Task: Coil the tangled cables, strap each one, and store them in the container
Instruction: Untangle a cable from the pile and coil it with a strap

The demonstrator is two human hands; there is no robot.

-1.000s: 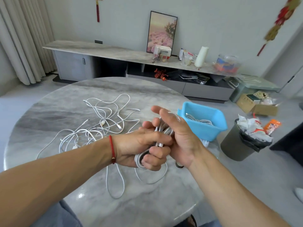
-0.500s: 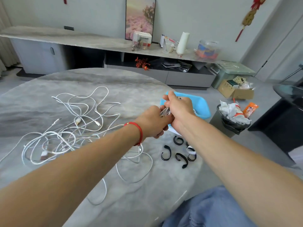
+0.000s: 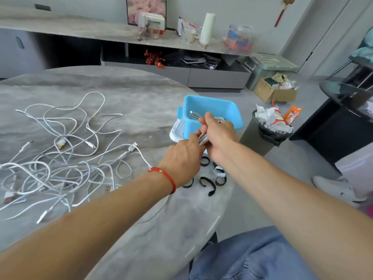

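Both hands, left (image 3: 182, 158) and right (image 3: 219, 136), grip the coil (image 3: 202, 139) just short of the bin (image 3: 210, 116); loosening could unravel it.

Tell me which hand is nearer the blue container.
Right. The right hand overlaps the blue container's near wall, gripping the coiled cable. The left hand is just short of it, also on the cable.

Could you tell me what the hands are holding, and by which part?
Both the left hand and right hand grip one coiled white cable around the bunched middle of its loops.
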